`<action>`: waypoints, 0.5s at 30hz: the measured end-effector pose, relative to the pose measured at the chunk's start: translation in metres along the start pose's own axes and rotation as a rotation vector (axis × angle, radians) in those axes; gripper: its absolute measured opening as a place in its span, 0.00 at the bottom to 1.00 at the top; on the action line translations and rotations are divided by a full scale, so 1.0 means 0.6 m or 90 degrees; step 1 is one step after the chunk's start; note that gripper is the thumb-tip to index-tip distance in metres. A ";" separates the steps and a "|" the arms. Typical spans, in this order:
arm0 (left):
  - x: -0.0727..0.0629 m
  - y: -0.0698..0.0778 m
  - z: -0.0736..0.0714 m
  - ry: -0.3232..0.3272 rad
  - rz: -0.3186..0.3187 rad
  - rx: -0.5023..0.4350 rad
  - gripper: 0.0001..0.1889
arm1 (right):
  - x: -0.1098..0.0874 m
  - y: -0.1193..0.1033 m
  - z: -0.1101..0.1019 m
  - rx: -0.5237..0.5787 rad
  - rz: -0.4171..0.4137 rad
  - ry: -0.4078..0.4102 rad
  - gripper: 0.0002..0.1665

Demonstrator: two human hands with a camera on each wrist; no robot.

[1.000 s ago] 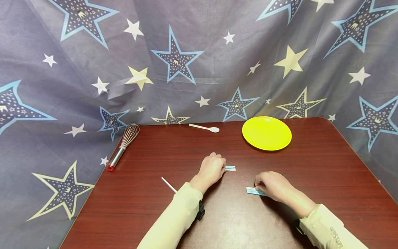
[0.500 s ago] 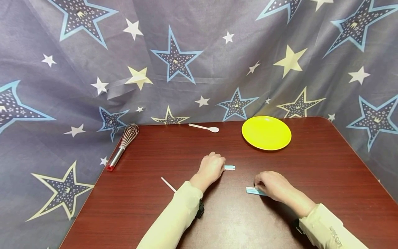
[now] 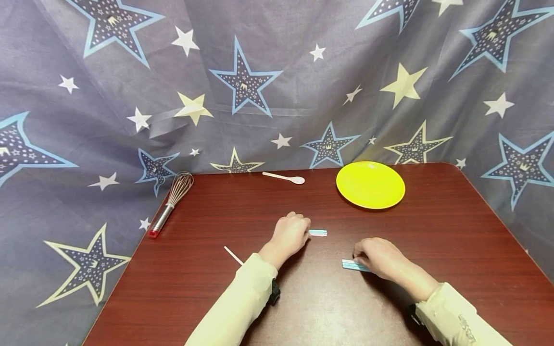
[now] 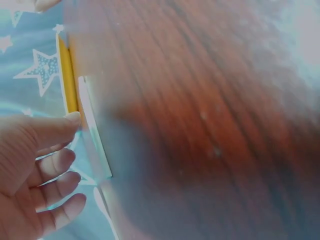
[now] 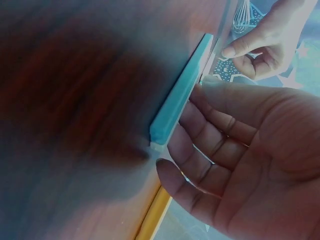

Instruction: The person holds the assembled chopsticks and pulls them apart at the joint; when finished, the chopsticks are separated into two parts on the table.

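Left strip (image 3: 318,233) is a skinny pale blue and white thing, lying roughly sideways, on the near side of the plate (image 3: 370,185) and off to its left. Left hand (image 3: 287,235) covers its left end. Right strip (image 3: 356,265) is blue with white too, also sideways, on the plate's near side but farther out, its right part behind the right hand (image 3: 381,258). Can't tell if either's touching the worktop (image 3: 329,307), tbh.

Bright head view, pale glare on near tabletop (image 3: 320,315), hazy, blurred wrist views, soft shadows
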State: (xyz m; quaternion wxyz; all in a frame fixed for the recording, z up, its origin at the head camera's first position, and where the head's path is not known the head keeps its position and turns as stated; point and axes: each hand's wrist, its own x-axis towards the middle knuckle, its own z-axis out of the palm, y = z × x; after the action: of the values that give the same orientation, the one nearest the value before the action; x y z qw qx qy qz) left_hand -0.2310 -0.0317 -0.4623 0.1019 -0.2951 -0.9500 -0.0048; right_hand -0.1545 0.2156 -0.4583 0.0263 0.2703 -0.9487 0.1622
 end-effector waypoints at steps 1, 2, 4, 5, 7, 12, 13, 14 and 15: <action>-0.002 -0.002 -0.001 0.004 -0.001 -0.003 0.11 | 0.000 -0.001 -0.001 -0.003 -0.001 0.002 0.08; -0.005 -0.003 -0.003 0.008 -0.001 -0.007 0.12 | 0.001 -0.001 -0.002 -0.006 -0.003 0.004 0.08; -0.010 -0.006 -0.006 0.012 -0.005 -0.018 0.13 | 0.002 -0.003 -0.004 -0.011 -0.006 0.008 0.08; -0.013 -0.007 -0.008 0.013 -0.007 -0.024 0.14 | 0.002 -0.003 -0.004 -0.013 -0.006 0.010 0.08; -0.019 -0.010 -0.012 0.011 -0.011 -0.036 0.14 | 0.004 -0.005 -0.006 -0.017 -0.013 0.018 0.08; -0.037 -0.018 -0.021 -0.017 -0.019 -0.090 0.12 | 0.007 -0.009 -0.007 -0.020 -0.028 0.053 0.09; -0.041 -0.020 -0.024 -0.024 -0.018 -0.103 0.12 | 0.007 -0.010 -0.007 -0.020 -0.031 0.062 0.09; -0.046 -0.021 -0.026 -0.031 -0.016 -0.115 0.11 | 0.007 -0.011 -0.007 -0.020 -0.032 0.070 0.09; -0.050 -0.023 -0.029 -0.037 -0.012 -0.125 0.11 | 0.007 -0.011 -0.007 -0.021 -0.033 0.078 0.10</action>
State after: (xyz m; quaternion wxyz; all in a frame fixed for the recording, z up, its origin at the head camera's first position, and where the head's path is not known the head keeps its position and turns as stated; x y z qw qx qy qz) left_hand -0.2111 -0.0610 -0.4506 0.0451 -0.2947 -0.9502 -0.0906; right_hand -0.1549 0.2093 -0.4520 0.0926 0.2839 -0.9405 0.1623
